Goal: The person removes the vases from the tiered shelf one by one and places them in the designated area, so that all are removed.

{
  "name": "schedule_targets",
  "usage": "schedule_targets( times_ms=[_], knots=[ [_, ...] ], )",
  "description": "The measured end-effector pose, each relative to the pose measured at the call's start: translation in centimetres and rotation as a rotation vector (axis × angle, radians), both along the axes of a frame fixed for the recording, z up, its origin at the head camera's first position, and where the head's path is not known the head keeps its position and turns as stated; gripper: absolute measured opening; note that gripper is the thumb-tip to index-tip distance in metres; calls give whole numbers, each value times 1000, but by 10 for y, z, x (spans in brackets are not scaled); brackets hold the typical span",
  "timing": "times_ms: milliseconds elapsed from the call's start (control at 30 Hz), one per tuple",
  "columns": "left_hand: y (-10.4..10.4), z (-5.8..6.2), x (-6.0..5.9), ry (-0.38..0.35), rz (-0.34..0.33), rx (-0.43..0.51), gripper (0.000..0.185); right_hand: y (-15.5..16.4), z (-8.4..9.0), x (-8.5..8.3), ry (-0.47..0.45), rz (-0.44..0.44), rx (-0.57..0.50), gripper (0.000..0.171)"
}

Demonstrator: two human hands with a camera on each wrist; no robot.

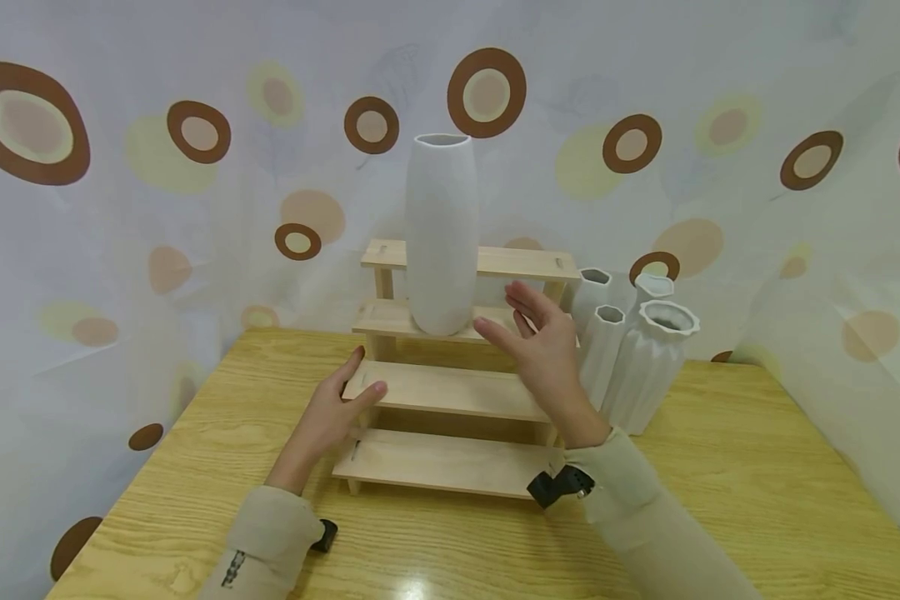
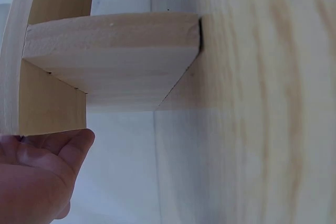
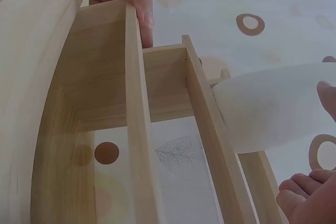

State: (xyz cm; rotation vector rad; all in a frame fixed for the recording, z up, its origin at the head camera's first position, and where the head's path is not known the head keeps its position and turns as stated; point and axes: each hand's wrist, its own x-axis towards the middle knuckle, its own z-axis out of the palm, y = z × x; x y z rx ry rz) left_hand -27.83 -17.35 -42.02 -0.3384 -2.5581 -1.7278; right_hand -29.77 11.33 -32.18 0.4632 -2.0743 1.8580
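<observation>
A tall white vase [image 1: 442, 237] stands upright on the second tier from the top of a stepped wooden shelf stand [image 1: 450, 390]. My left hand [image 1: 337, 408] grips the left end of a lower tier, thumb on top of the board. In the left wrist view the fingers of this hand [image 2: 47, 174] curl against the board's end. Just right of the vase's lower part, my right hand [image 1: 543, 350] is held with fingers spread and nothing in it. The right wrist view shows a gap between its lower fingers [image 3: 310, 195] and the vase [image 3: 278, 108].
Several white vases [image 1: 652, 362] stand close together at the shelf stand's right side, just beyond my right forearm. Stand and vases are on a wood-grain table [image 1: 727, 467]. A patterned white sheet [image 1: 217, 250] hangs behind and at both sides.
</observation>
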Motion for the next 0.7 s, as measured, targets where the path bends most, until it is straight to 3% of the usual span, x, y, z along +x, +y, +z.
schedule_targets(
  times_ms=[700],
  knots=[
    [-1, -2, -2, 12, -5, 12, 87, -21, 0, -16, 13, 26, 39, 85]
  ],
)
